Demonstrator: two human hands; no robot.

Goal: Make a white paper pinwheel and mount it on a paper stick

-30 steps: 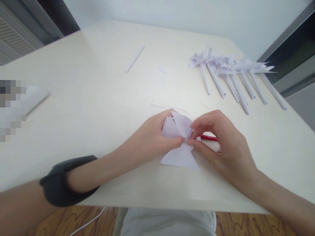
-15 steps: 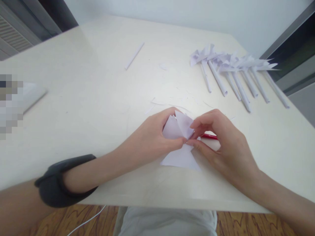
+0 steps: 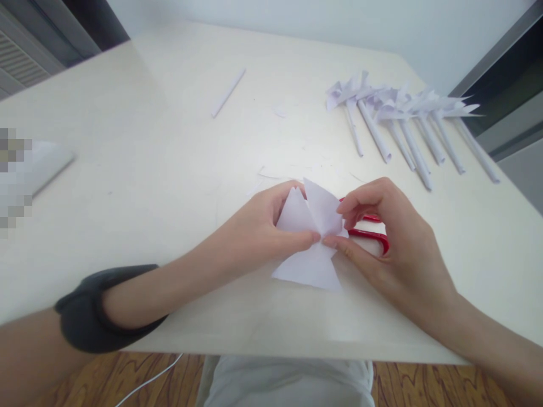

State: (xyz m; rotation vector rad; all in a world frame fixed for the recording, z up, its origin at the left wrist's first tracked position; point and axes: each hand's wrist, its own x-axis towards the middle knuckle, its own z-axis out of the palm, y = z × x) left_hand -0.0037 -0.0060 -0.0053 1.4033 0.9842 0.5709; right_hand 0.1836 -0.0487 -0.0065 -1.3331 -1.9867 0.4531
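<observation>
Above the table's near side I hold a white paper pinwheel [image 3: 309, 268], its cut flaps folded toward the middle. My left hand [image 3: 263, 229] is closed around its left side, thumb pressed at the centre and the other fingers behind the paper. My right hand [image 3: 401, 249] has its thumb at the centre as well, with its index fingertip by the upper right flap and the remaining fingers curled. Whether a pin or other small part sits at the centre is hidden by the thumbs. Red-handled scissors [image 3: 368, 233] lie behind my right fingers, their blades covered.
Several finished paper pinwheels on rolled sticks [image 3: 396, 107] lie in a row at the back right. A single rolled paper stick [image 3: 229, 93] rests farther back. Thin paper scraps [image 3: 280, 176] are scattered beyond my hands. A flat white object [image 3: 51, 164] is at the left edge.
My right index finger has lifted from the flap and spread away from the thumb. The flap stands wider, and more of the red scissor handles shows.
</observation>
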